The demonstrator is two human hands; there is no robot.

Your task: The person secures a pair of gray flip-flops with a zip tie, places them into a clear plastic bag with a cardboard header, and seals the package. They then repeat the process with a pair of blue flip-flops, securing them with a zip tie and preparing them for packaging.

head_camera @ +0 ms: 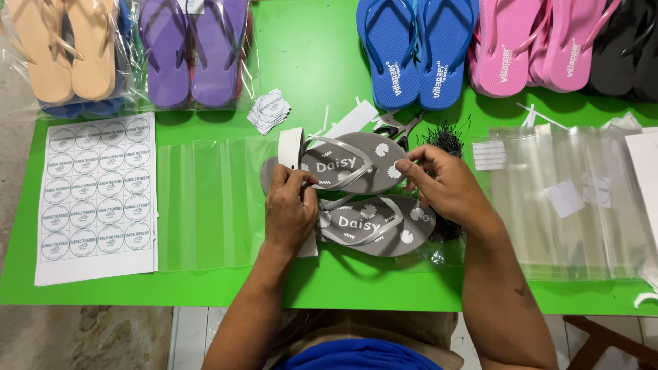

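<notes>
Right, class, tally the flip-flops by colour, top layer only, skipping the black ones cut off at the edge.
Peach flip-flops: 2
Purple flip-flops: 2
Blue flip-flops: 2
Pink flip-flops: 2
Grey flip-flops: 2
Total: 10

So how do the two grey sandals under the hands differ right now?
The upper grey sandal lies further from the person, with a white paper band at its left end; the lower grey sandal shows none. The left hand rests across both, while the right hand pinches the upper one's right end. Both carry white flower prints.
</notes>
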